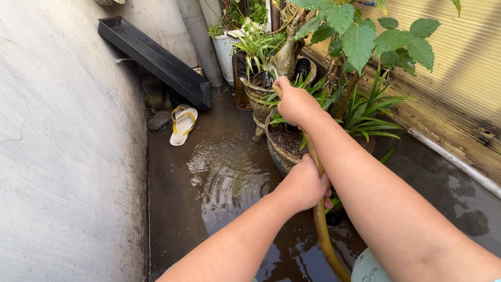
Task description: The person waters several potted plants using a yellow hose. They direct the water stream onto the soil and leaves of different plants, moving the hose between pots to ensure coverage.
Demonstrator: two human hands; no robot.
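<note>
**Garden hose held in two hands over a flooded yard strip**

- Wall [62, 156]: grey plaster, closing the whole left side; the wet floor meets it along a straight edge.
- Trough [154, 60]: long, black, leaning against the wall, its lower end near the drainpipe [201, 39].
- Sandal [182, 124]: white with yellow straps, lying at the water's edge beside dark stones [159, 120].
- Puddle [219, 177]: brown, rippled, filling the open floor between wall and pots; this is the widest free stretch.
- Left hand [305, 185]: closed in a fist round the hose, forearm rising from the lower edge.
- Hose [321, 230]: yellowish, long axis running from the lower edge up and slightly left toward the pots. Its outlet end is hidden by the upper fist, probably aimed at the plants.
- Right hand [295, 102]: clenched on the hose's upper end, arm stretched forward from the lower right corner.
- Potted plants [365, 112]: clay pots crowded together, touching, with strap leaves and a broad-leaved shrub above.
- Corrugated panel [459, 78]: yellowish, bounding the right side, a pale pipe [454, 162] along its foot.
</note>
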